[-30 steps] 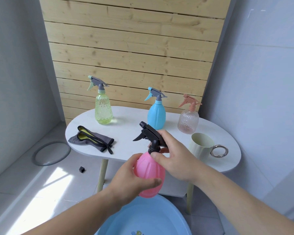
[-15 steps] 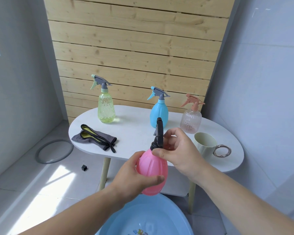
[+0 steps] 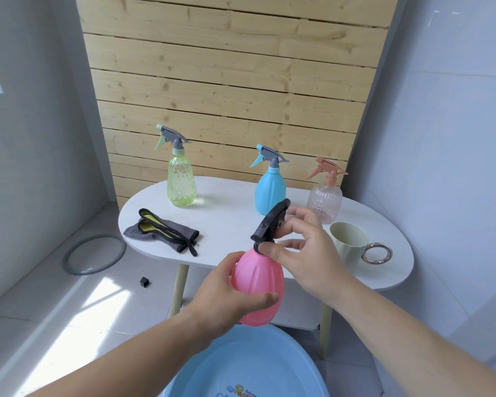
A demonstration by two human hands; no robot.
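Hanging in mid-air at the lower centre of the frame, the pink spray bottle (image 3: 258,287) is gripped round its belly by the left hand (image 3: 226,296), whose thumb is laid across the front. Its black spray head (image 3: 269,224) is tilted toward the upper right. The collar at the neck is pinched between the thumb and curled fingers of the right hand (image 3: 307,253); the outer fingers are blurred, so their exact lie cannot be told.

Directly below the bottle, at the bottom edge, the rim of a blue basin (image 3: 241,365) is seen. Behind the bottle a white oval table (image 3: 232,224) is spread across the middle of the frame, and part of its near edge is hidden by both hands.

Just above the black head a blue spray bottle (image 3: 270,193) is stood on the table, its base partly covered by that head. To its right a clear ribbed spray bottle (image 3: 324,202) with a salmon trigger is placed. Lower right of that, a cream mug (image 3: 348,242) with a metal ring handle (image 3: 376,253) is found just beside the right hand.

At the table's left end a green spray bottle (image 3: 181,184) and a folded grey cloth (image 3: 161,230) are set well apart from the hands. On the floor at the left a grey ring (image 3: 95,253) and a small black piece (image 3: 144,281) are lying. The background is filled by a wooden slat wall (image 3: 232,81).
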